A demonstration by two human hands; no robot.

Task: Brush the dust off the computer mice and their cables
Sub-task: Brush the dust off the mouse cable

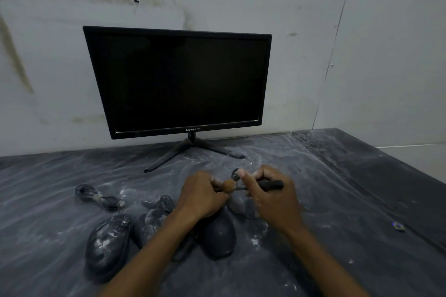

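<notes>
A: What stands around the work area?

B: A dark monitor (178, 82) on a splayed stand occupies the back of the surface (337, 200), against a stained pale wall (362, 43). A clear, dust-streaked plastic sheet (48, 200) covers the surface. A small shiny object (398, 226), too small to identify, lies far to the right.

A: Where are the mice?

B: A dusty mouse (107, 243) lies at lower left, a second mouse (147, 224) just beside it, partly hidden by the left forearm. A cleaner third mouse (218, 234) sits between the two forearms, below the hands. A bundled cable (100, 198) lies apart at the left; another coil (165, 201) lies just left of the left wrist.

A: How are the hands engaged?

B: The left hand (201, 196) has its fingers curled round a cable (235, 173), which loops up between the two hands. The right hand (268, 194) grips a brush (270, 185) by its dark handle; the tan bristles touch the cable at the left fingers. Both hands are raised above the third mouse, and a grey shape beneath the right hand is too hidden to identify.
</notes>
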